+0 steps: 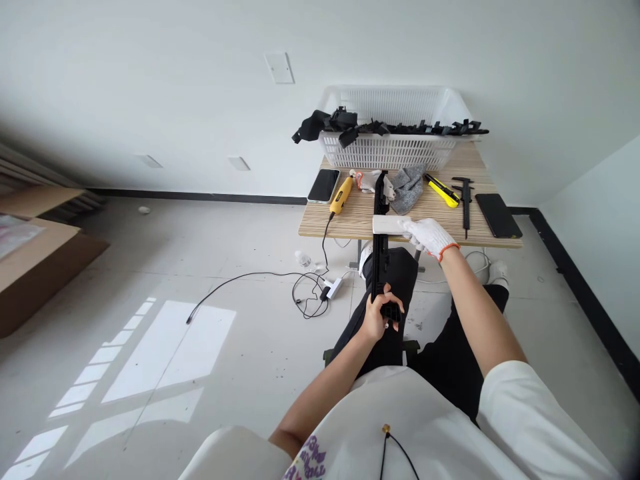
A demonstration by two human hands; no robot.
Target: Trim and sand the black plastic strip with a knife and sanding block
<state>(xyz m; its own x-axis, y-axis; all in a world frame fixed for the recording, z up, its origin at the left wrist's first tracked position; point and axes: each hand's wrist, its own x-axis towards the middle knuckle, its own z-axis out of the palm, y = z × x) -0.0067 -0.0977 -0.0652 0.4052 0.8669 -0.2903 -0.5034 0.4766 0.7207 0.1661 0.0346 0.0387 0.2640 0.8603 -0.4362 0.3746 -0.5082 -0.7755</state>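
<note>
The left hand point(381, 315), bare, was closed around the lower end of a long black part point(379, 267), while the right hand point(433, 237), in a white knit glove with an orange cuff, gripped the end of a smooth white block point(387, 225) lying across that part. The black part, narrow and ridged, ran from above the person's thigh up over the front edge of a small table point(310, 227) with a finely striped, wood-like top. Along the table lay a yellow tool point(342, 195) with a black cord, a fuzzy gray cloth point(409, 187), a yellow-and-black cutter point(443, 191), a slim dark caliper point(467, 203) and 2 flat, dark-faced slabs, 1 at each side. Behind them, a white slatted plastic basket point(390, 152) bore jagged black pieces point(345, 120) across its rim. The plain white wall point(200, 87) carried 3 pale plates above a black baseboard point(225, 197); sunlight fell in hard-edged patches on the light gray floor point(260, 347), near brown cardboard point(45, 273).
</note>
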